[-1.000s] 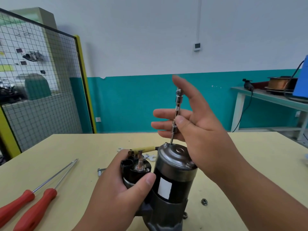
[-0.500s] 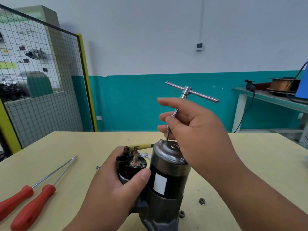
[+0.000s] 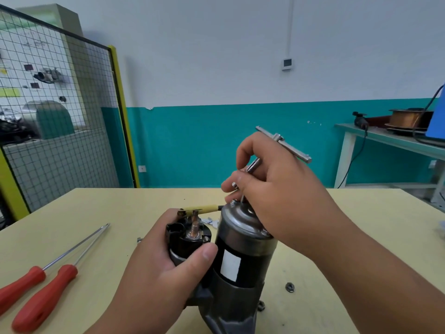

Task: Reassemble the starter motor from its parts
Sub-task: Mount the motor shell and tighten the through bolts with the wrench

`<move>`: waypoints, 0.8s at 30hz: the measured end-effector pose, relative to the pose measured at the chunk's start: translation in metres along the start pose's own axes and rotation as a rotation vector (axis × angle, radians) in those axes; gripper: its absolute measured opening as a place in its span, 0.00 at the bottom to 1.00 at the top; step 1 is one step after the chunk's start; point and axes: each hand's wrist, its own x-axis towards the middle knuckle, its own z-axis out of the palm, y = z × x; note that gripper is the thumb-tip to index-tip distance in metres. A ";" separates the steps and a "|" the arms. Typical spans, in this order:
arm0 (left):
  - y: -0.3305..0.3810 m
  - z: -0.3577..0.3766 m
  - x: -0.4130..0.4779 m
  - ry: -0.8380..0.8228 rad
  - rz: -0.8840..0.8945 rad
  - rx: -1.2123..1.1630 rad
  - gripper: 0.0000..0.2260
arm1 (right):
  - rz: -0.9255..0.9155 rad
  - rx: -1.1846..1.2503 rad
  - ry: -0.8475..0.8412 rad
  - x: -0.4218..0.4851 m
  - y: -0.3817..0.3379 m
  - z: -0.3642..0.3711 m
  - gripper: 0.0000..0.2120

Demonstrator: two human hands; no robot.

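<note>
Black starter motor with a white label, red-handled screwdrivers, pale yellow table.

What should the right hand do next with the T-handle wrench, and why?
Probably twirl the T-handle wrench between the fingertips to run the fastener down: the right hand pinches its shaft, the tip sits on the end cap of the starter motor, and the left hand grips the motor upright.

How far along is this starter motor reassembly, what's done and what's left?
Looks done: motor housing, end cap and solenoid sit together as one unit. In hand: the left hand holds the solenoid while the right hand pinches the T-handle wrench, its tip at the end cap. Left, probably: two loose nuts lie unfitted on the table.
</note>
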 end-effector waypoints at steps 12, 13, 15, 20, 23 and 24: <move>0.000 -0.002 0.001 -0.004 0.012 0.002 0.18 | 0.081 0.167 0.040 -0.003 -0.002 0.004 0.22; 0.001 -0.001 0.000 -0.007 0.009 0.004 0.18 | 0.072 0.173 0.025 -0.004 -0.003 0.002 0.23; 0.002 -0.001 0.000 -0.010 -0.001 -0.007 0.18 | 0.037 0.136 0.003 -0.005 -0.004 0.000 0.25; 0.003 -0.001 0.000 -0.011 0.020 0.009 0.21 | -0.034 -0.036 -0.111 -0.002 -0.003 -0.008 0.21; 0.005 0.001 -0.002 0.004 0.014 0.032 0.22 | -0.034 -0.071 -0.146 -0.001 -0.003 -0.011 0.18; 0.005 0.002 -0.002 0.005 0.011 0.037 0.21 | -0.028 -0.064 -0.140 -0.001 -0.003 -0.011 0.17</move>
